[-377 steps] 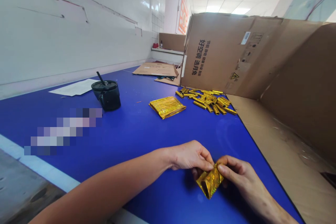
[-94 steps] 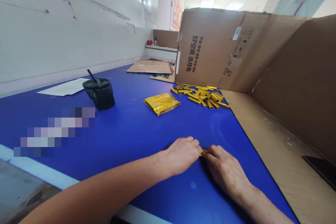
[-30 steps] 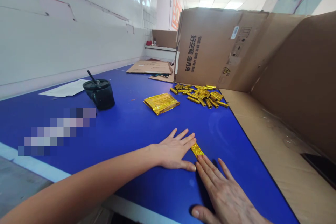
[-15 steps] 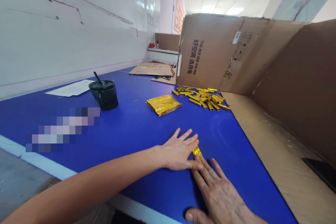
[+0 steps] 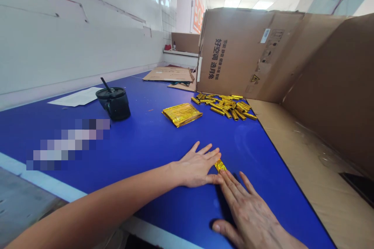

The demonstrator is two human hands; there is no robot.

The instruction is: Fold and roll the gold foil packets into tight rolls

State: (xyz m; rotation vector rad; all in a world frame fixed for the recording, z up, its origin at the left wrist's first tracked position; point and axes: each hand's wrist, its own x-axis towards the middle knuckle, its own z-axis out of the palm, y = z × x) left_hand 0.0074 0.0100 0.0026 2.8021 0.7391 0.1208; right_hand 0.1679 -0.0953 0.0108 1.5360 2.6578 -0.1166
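Observation:
A small strip of shiny gold foil paper (image 5: 220,165) lies on the blue tabletop (image 5: 140,140), partly covered by my fingers. My left hand (image 5: 197,167) rests over its far left end, palm down with fingers spread. At the near end, the outstretched fingertips of my right hand (image 5: 244,202) press on the foil, with the thumb held apart. Beyond my hands lies a flat stack of gold foil sheets (image 5: 182,114). Farther right is a loose pile of gold foil rolls (image 5: 224,106), several showing open ends.
A dark lidded mug (image 5: 117,104) with a straw or handle sticking up stands at left, beside a white paper sheet (image 5: 76,97). Large cardboard walls (image 5: 239,54) rise behind and to the right. Flat cardboard (image 5: 168,74) lies at the back. A blurred patch covers something at left.
My right hand has shifted slightly to the right, and a little more of the foil strip shows between my hands. The left hand stays nearly in place; the view has tilted slightly.

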